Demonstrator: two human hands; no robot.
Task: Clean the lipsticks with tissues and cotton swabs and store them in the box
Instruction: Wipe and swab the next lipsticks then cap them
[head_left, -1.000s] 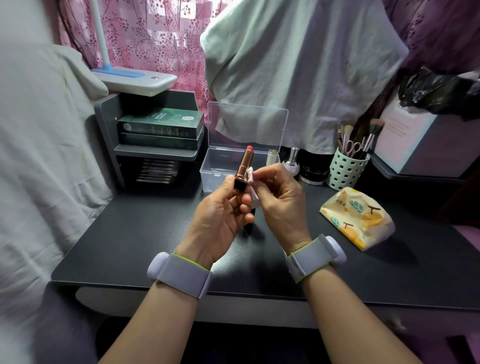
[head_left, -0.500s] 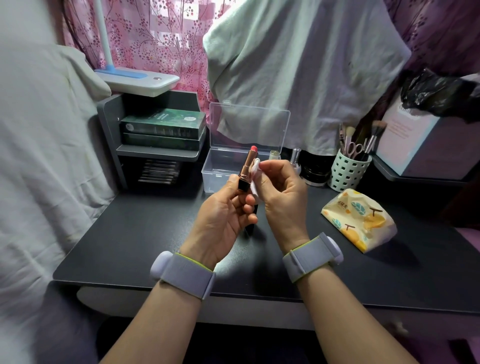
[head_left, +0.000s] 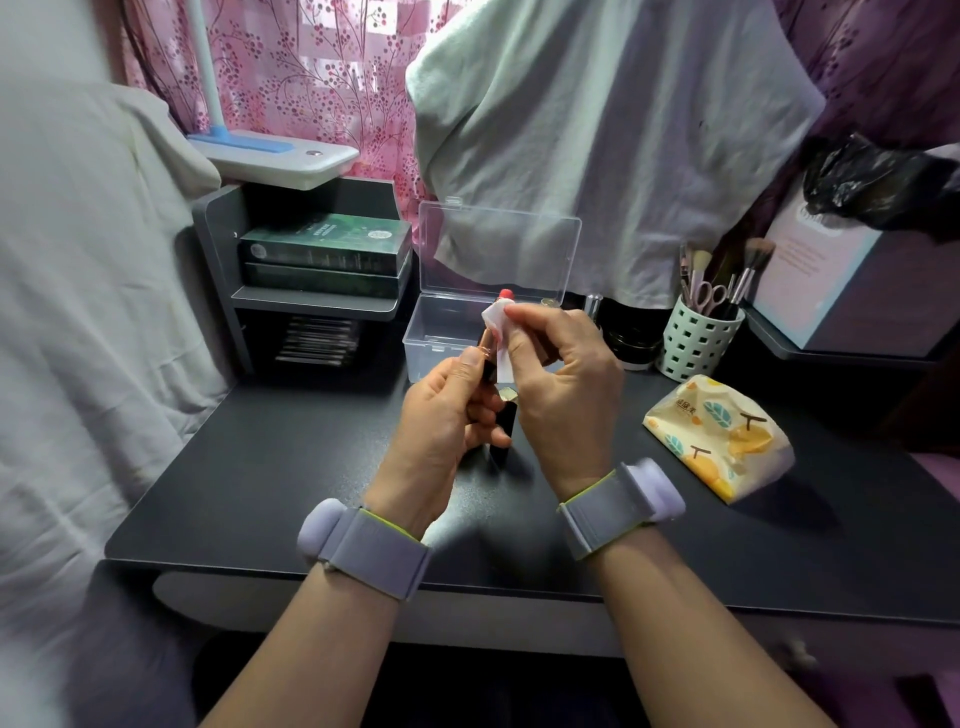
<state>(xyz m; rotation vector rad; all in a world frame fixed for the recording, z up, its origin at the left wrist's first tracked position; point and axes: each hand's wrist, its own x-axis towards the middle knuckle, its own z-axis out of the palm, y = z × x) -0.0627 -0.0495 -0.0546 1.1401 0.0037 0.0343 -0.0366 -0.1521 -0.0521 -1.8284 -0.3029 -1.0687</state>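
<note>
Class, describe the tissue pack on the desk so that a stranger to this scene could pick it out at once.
Start at the dark desk and go to its right side, in front of the white perforated brush cup. The soft cream tissue pack lies flat there, apart from both hands. Its printed orange fruit and teal leaves mark it out; everything nearby is plain.

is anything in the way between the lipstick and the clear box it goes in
Nothing visible is. The lipstick, held by the left hand while the right hand presses a tissue on it, is right in front of the clear box, whose lid stands open.
</note>
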